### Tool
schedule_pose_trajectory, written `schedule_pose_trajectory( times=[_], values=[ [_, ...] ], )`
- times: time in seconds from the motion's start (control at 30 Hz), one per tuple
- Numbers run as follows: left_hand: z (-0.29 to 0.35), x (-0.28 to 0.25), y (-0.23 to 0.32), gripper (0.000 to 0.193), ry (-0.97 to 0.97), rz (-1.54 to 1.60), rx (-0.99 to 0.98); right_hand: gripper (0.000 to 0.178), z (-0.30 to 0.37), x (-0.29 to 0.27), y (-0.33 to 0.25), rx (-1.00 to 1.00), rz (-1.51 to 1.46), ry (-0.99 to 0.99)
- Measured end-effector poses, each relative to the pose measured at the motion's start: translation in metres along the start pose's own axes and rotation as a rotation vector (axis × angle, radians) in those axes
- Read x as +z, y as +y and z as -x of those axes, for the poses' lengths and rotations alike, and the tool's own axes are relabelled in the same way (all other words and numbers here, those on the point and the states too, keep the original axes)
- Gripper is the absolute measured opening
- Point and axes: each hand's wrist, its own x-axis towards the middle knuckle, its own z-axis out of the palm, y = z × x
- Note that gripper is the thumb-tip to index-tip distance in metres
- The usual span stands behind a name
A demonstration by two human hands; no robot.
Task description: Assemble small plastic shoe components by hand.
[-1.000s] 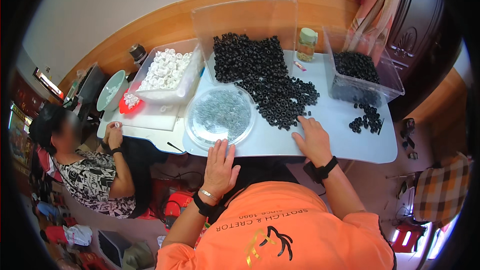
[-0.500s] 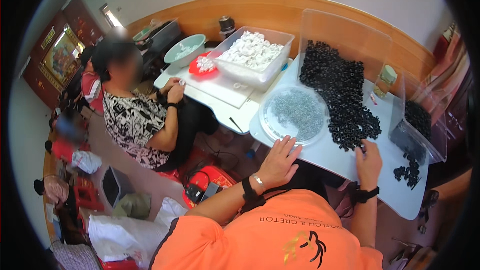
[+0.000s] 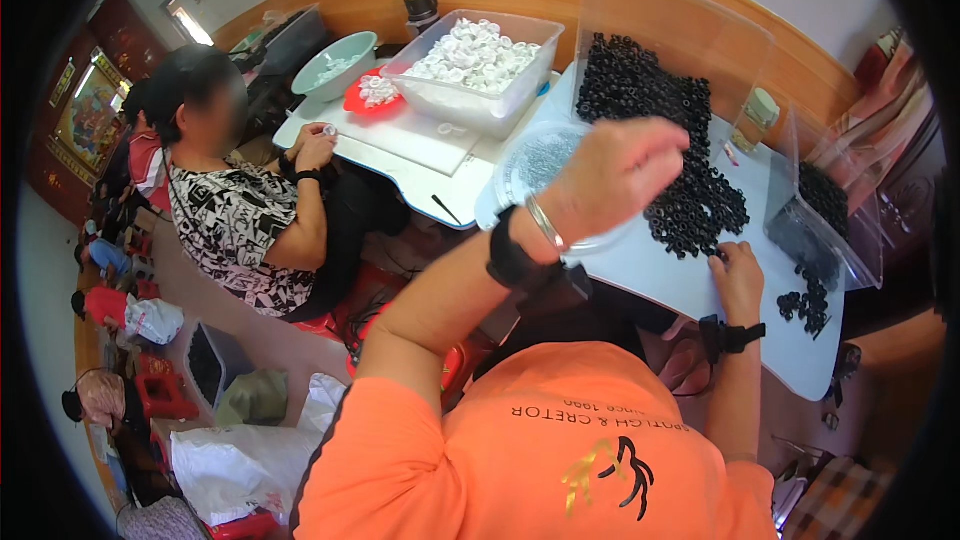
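A big heap of black rings (image 3: 680, 170) lies on the white table (image 3: 650, 275). My right hand (image 3: 738, 278) rests at the heap's near edge, its fingers bunched on a black ring. My left hand (image 3: 612, 172) is lifted off the table, above a round clear tray (image 3: 535, 162) of tiny metal bits. I see only its back, with the fingers curled toward the heap, so whatever is inside them is hidden. Both wrists wear black bands.
A clear bin (image 3: 828, 215) of black rings stands at the right with loose rings (image 3: 805, 305) before it, and a small jar (image 3: 757, 116) behind. A clear box of white caps (image 3: 475, 65), a red dish (image 3: 365, 95) and a green bowl (image 3: 335, 60) lie farther left. A seated person (image 3: 250, 225) works there.
My left hand has risen from the table's front edge into the air over the round tray. My right hand stays at the heap's edge. The view has shifted slightly.
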Motion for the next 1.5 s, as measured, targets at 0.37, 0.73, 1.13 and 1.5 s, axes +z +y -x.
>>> schedule_pose_trajectory(
  times=[0.37, 0.73, 1.13, 1.5],
  values=[
    [0.069, -0.001, -0.028, 0.042, -0.067, 0.513, -0.617, 0.021, -0.001, -0.045, -0.074, 0.098, -1.097, -0.073],
    [0.125, 0.071, -0.043, 0.048, -0.05, 1.014, -0.906, 0.021, 0.007, -0.006, -0.131, -0.169, -0.856, -0.044],
    [0.119, 0.109, -0.019, 0.034, -0.198, 1.134, -0.9, 0.024, -0.031, 0.01, -0.129, -0.184, -0.661, 0.343],
    [0.126, 0.077, -0.022, 0.044, -0.202, 0.86, -0.85, 0.02, -0.003, -0.011, -0.11, -0.213, -0.841, 0.155]
  ],
)
